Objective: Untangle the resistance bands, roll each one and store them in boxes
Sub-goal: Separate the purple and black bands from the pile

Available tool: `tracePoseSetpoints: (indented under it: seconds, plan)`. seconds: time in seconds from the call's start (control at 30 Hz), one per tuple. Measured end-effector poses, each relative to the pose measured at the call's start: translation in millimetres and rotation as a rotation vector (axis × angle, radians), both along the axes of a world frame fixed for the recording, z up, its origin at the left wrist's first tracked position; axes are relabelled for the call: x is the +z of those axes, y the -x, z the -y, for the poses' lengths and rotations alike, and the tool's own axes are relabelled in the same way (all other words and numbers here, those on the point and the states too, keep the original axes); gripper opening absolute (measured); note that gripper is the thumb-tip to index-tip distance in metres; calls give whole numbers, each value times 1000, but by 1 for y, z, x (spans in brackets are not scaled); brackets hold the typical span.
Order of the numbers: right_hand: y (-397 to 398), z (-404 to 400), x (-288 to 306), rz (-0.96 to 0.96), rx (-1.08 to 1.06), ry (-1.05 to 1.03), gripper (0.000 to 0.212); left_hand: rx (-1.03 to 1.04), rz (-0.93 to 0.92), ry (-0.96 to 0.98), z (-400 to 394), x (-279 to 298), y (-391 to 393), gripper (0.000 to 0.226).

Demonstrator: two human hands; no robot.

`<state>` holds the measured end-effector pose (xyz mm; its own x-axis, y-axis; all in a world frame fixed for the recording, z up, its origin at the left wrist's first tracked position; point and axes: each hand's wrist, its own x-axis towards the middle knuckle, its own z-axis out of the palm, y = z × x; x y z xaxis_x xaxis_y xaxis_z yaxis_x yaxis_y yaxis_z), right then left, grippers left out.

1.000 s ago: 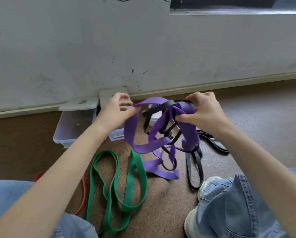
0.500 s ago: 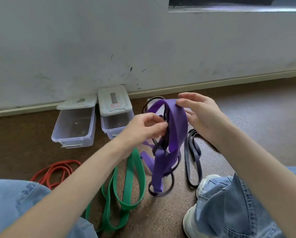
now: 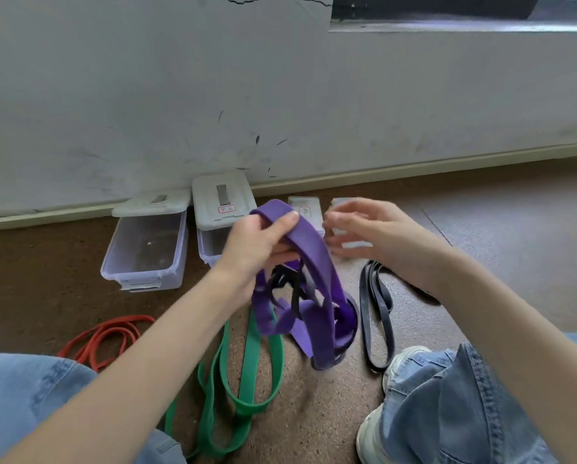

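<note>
The left hand [image 3: 260, 249] holds the purple band [image 3: 309, 259] up off the floor [image 3: 330, 413], its fingers curled round the top of the loop with the thumb pressed on the flat outer face, probably so that the knot hangs free and its crossings can be read. Below that grip the purple band drops in several folds, with a thin black band [image 3: 289, 289] threaded through them just under the fingers; the lowest fold hangs close to the floor. The right hand [image 3: 377, 239] is beside the band but apart from it, fingers spread and loosely bent, holding nothing, seemingly ready to pick at a strand. A green band [image 3: 247, 373], a red band [image 3: 106, 336] and a dark band [image 3: 377, 316] lie separately on the floor, likely already freed. The boxes [image 3: 146, 249] stand along the wall edge of the floor, the leftmost uncovered and without a band, so rolling and storing appear not yet begun.
</note>
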<state>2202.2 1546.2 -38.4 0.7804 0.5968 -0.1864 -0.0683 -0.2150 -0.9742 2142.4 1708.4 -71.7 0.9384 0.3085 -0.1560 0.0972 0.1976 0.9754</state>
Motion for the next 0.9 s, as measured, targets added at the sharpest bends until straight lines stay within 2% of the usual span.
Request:
tracePoseSetpoints:
  seconds: [0.07, 0.1, 0.2, 0.27, 0.37, 0.43, 0.5, 0.57, 0.63, 0.67, 0.7, 0.77, 0.8, 0.83, 0.9]
  plan:
    - [8, -3, -5, 108, 203, 208, 35, 18, 14, 122, -4, 6, -4, 11]
    - [11, -7, -8, 189, 239, 278, 37, 22, 25, 151, -4, 9, -5, 12]
    - [10, -13, -11, 459, 184, 448, 30, 15, 55, 133, -2, 15, -5, 14]
    - [6, -11, -8, 437, 174, 440, 27, 10, 67, 115, -6, 16, -6, 16]
    - [3, -6, 2, 288, 62, 191, 27, -133, -8, 47, -15, 11, -6, 32]
    - [1, -5, 7, 192, -24, -6, 21, -358, -151, -259, -15, -2, -2, 58]
    - [0, -5, 8, 163, -128, -93, 12, -571, -231, -547, -8, -18, 6, 66]
    - [-4, -6, 9, 109, -234, -141, 18, -613, -142, -844, -3, -36, 8, 48]
    - [-10, -2, 15, -44, -341, -270, 21, -465, -75, -1165, -8, -44, 6, 20]
    - [-14, 1, 19, -111, -384, -337, 17, -389, -89, -1198, -15, -47, 4, 17]
    - [-16, 3, 23, -158, -405, -375, 15, -388, -115, -1116, -21, -48, 2, 26]
    - [-14, 2, 24, -226, -363, -372, 15, -557, -142, -741, -25, -44, 0, 64]
    - [-11, -1, 22, -240, -323, -341, 16, -601, -118, -618, -21, -40, 1, 77]
    - [-8, -4, 19, -230, -279, -290, 15, -600, -95, -565, -14, -38, 0, 79]
    - [-2, -6, 19, -117, -163, -114, 15, -484, -25, -621, -1, -42, -3, 73]
